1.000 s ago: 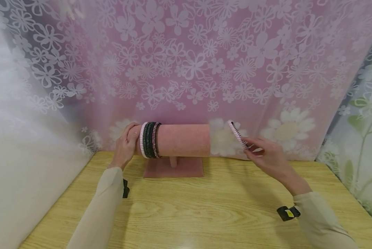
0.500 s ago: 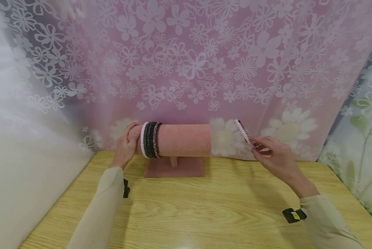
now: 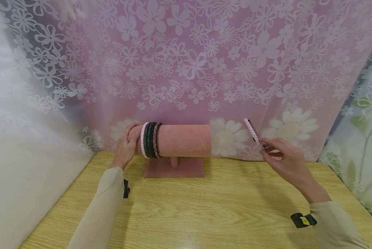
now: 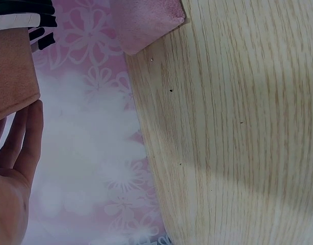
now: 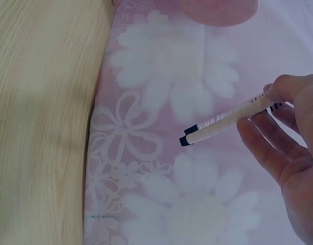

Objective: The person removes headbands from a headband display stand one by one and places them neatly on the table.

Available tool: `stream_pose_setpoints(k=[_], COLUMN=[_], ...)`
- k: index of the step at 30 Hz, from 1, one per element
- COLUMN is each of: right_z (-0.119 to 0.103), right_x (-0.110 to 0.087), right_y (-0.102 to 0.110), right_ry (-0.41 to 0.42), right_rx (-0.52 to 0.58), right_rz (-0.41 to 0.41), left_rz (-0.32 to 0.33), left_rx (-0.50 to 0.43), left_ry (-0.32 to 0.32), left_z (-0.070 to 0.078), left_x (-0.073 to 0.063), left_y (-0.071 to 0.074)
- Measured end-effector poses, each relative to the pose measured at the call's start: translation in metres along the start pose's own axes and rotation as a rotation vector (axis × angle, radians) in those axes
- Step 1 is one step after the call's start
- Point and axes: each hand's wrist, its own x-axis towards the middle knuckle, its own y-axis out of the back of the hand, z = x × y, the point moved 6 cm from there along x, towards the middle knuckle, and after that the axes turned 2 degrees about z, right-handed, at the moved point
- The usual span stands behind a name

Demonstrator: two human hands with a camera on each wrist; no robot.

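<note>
A pink plush headband stand (image 3: 186, 141) lies crosswise on its post and flat base. Several headbands circle the left part of its roll: a pale pink one (image 3: 143, 140), dark glittery ones (image 3: 149, 140) and a pink glitter one (image 3: 156, 140) with teeth inside. My left hand (image 3: 124, 147) grips the roll's left end, thumb in front; the left wrist view shows its fingertips against the roll's edge. Off to the right, my right hand (image 3: 287, 160) pinches a pale pink toothed headband (image 3: 252, 130) between thumb and fingers, in the air and apart from the stand. Its black end tips (image 5: 185, 138) show in the right wrist view.
The wood-grain table (image 3: 179, 211) carries the stand's pink base (image 3: 174, 171) near its back edge. A pink floral curtain (image 3: 186, 69) hangs right behind, with pale sheets of cloth at both sides. Black cameras (image 3: 303, 220) are strapped at the wrists.
My right hand has moved to the right, carrying the pale pink headband farther from the stand. The left hand and the stand have stayed in place.
</note>
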Motion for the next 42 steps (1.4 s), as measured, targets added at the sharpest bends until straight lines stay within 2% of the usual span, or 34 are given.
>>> stream_pose_setpoints(k=[8,15,31,42], right_z=[0.004,0.012,0.029,0.042], right_x=[-0.008,-0.019,-0.052,-0.075], right_y=[0.007,0.013,0.010,0.012], right_ry=[0.000,-0.026,-0.038,-0.056], right_rx=[-0.019,-0.047,-0.092,-0.161], right_rz=[0.004,-0.002,-0.098,-0.129], left_rz=[-0.009,0.001,-0.010,-0.010], left_rx=[-0.001,-0.006,0.007,-0.006], left_ry=[0.013,0.000,0.011,-0.016], left_z=[-0.001,0.000,-0.001,0.002], left_x=[-0.001,0.000,-0.001,-0.001], left_y=[0.000,0.000,0.000,0.000])
